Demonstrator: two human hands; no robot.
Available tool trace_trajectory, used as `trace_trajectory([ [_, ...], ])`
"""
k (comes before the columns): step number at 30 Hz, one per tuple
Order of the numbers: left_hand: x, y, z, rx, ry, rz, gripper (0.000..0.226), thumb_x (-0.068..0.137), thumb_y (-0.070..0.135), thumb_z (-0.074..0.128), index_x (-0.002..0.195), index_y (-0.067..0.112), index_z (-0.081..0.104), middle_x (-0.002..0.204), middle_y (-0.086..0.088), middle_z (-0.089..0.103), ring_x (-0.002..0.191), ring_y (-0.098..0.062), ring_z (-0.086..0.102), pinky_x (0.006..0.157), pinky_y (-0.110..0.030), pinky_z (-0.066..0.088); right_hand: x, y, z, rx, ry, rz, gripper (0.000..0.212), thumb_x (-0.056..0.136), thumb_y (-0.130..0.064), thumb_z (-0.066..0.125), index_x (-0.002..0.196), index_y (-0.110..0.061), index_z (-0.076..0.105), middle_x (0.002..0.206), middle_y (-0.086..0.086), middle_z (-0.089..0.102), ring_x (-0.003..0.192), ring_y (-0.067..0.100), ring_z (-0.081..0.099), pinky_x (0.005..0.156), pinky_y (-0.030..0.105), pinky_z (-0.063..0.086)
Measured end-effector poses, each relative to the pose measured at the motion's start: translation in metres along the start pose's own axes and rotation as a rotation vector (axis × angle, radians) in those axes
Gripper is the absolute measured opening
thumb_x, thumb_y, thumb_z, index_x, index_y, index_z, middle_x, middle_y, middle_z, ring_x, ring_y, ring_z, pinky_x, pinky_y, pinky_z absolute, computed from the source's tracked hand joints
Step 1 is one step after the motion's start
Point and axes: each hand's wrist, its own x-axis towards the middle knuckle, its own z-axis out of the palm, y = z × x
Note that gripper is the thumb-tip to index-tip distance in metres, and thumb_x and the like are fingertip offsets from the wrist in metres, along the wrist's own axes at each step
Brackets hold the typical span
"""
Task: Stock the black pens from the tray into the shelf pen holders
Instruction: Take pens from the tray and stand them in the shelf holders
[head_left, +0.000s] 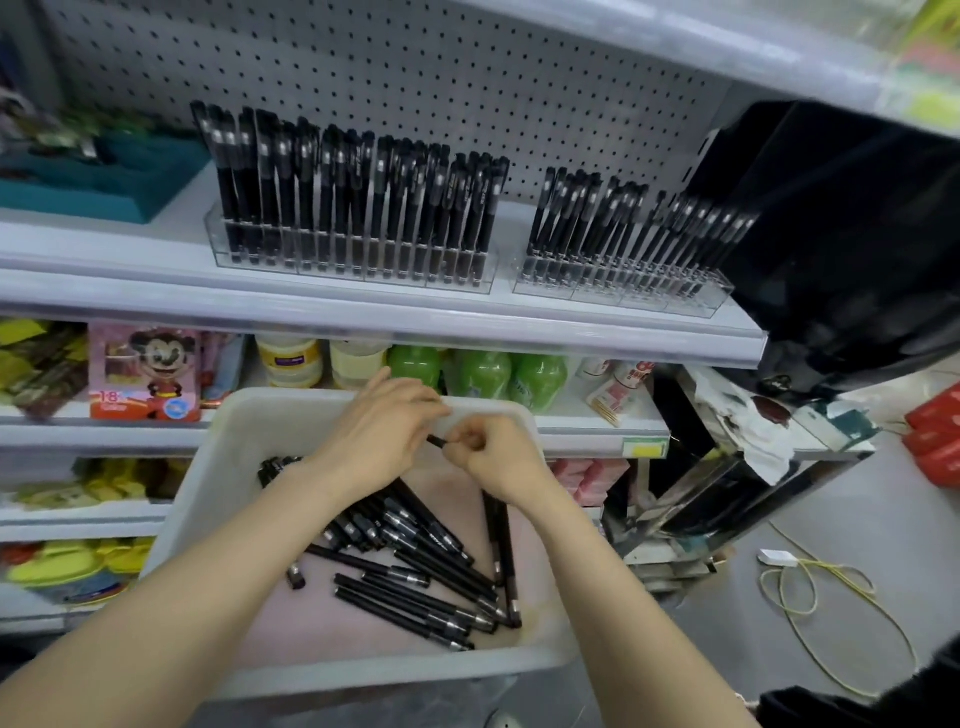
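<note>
Both of my bare forearms reach forward from the bottom edge and meet over a pale plastic tray (208, 467) with rounded corners and a pinkish floor. My right hand (493, 457) is curled into a loose fist, thumb and fingers pinching one end of a black pen (438, 442). Only a short dark stub of it shows between my hands. My left hand (379, 436) lies over the other end with its fingers close together and bent downward. I cannot tell whether they grip it, because the fingertips are hidden.

Below my wrists, loose pens (415, 566) lie scattered and crossing on the tray floor. They are slim matte black sticks with silver bands near one end.

Up on the white metal shelf (130, 275) stand two clear plastic holders, split into narrow slots. The left holder (353, 270) is packed with upright pens. The right holder (623, 296) has its pens leaning right. A grey pegboard (415, 78) backs them.

I judge this step to be readying one pen for lifting. To do it well, I should settle the grip in a single hand, hold near the middle of the barrel, and turn the pen to match those already standing. Then I should pick a slot with room and lower it straight in. The smooth barrel could slip, and the neighbours stand close, so a slow, upright entry seems safest.
</note>
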Motion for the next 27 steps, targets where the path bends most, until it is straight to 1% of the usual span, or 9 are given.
trace_trajectory([
  [2,0.013,0.008,-0.007,0.03,-0.037,0.014,0.026,0.09,0.024,0.064,0.114,0.026,0.07,0.11,0.004,0.066,0.109,-0.021,0.054,0.108,-0.039,0.031,0.002,-0.007,-0.022,0.057,0.031,-0.029,0.007,0.084,-0.022,0.071,0.09,-0.02,0.071,0.072,-0.008,0.062,0.067,0.004,0.055,0.068,0.021,0.043],
  [5,0.031,0.021,-0.016,0.028,-0.007,0.007,0.023,0.092,0.032,0.059,0.112,0.028,0.07,0.1,0.006,0.065,0.096,-0.019,0.055,0.079,-0.031,0.04,0.004,-0.013,-0.06,0.126,0.119,-0.057,0.009,0.077,-0.019,0.079,0.083,-0.02,0.072,0.069,-0.007,0.065,0.062,0.004,0.057,0.062,0.023,0.048],
  [10,0.07,0.05,-0.016,0.014,0.049,-0.047,0.021,0.096,0.032,0.054,0.111,0.027,0.067,0.099,0.005,0.065,0.096,-0.02,0.056,0.075,-0.035,0.046,0.007,-0.008,-0.106,0.737,0.353,-0.025,0.02,0.077,-0.002,0.079,0.088,-0.009,0.064,0.07,0.005,0.066,0.063,0.017,0.063,0.069,0.03,0.057],
  [14,0.108,0.078,-0.013,0.016,0.063,-0.039,0.021,0.097,0.033,0.051,0.11,0.026,0.066,0.098,0.004,0.065,0.098,-0.022,0.055,0.073,-0.033,0.039,0.016,0.006,-0.117,0.886,0.404,-0.001,0.011,0.084,-0.006,0.073,0.085,-0.003,0.063,0.072,0.011,0.067,0.068,0.017,0.063,0.076,0.029,0.055],
  [17,0.131,0.093,-0.012,-0.004,0.075,-0.015,0.029,0.097,0.035,0.05,0.119,0.024,0.064,0.111,0.004,0.061,0.109,-0.02,0.052,0.088,-0.036,0.046,0.026,0.018,-0.135,0.875,0.473,-0.036,0.013,0.089,-0.008,0.069,0.091,0.004,0.064,0.068,0.008,0.069,0.064,0.015,0.064,0.072,0.027,0.055],
  [20,0.155,0.097,-0.013,0.047,0.156,0.014,0.042,0.097,0.031,0.053,0.136,0.016,0.054,0.137,-0.001,0.049,0.128,-0.021,0.041,0.104,-0.041,0.041,0.04,0.024,-0.17,0.73,0.589,-0.117,0.013,0.094,-0.014,0.063,0.092,-0.001,0.066,0.073,0.008,0.07,0.067,0.014,0.067,0.071,0.026,0.057],
  [22,0.171,0.093,-0.014,0.118,0.17,-0.003,0.05,0.096,0.026,0.055,0.143,0.012,0.044,0.146,-0.007,0.041,0.135,-0.025,0.034,0.108,-0.044,0.039,0.049,0.021,-0.195,0.575,0.665,-0.177,0.014,0.096,-0.019,0.06,0.089,-0.009,0.066,0.077,0.006,0.071,0.07,0.013,0.068,0.069,0.023,0.057],
  [25,0.186,0.086,-0.01,0.202,0.132,-0.06,0.056,0.097,0.022,0.053,0.148,0.009,0.033,0.15,-0.012,0.034,0.14,-0.028,0.027,0.11,-0.044,0.036,0.064,0.011,-0.228,0.364,0.755,-0.258,0.019,0.098,-0.021,0.057,0.081,-0.013,0.06,0.073,0.002,0.07,0.062,0.002,0.064,0.058,0.009,0.046],
  [27,0.19,0.085,-0.005,0.218,0.122,-0.083,0.056,0.097,0.018,0.053,0.149,0.009,0.032,0.149,-0.011,0.035,0.138,-0.028,0.028,0.11,-0.042,0.037,0.077,0.005,-0.242,0.251,0.803,-0.289,0.022,0.098,-0.025,0.056,0.076,-0.018,0.056,0.069,-0.002,0.068,0.063,0.003,0.065,0.056,0.009,0.044],
])
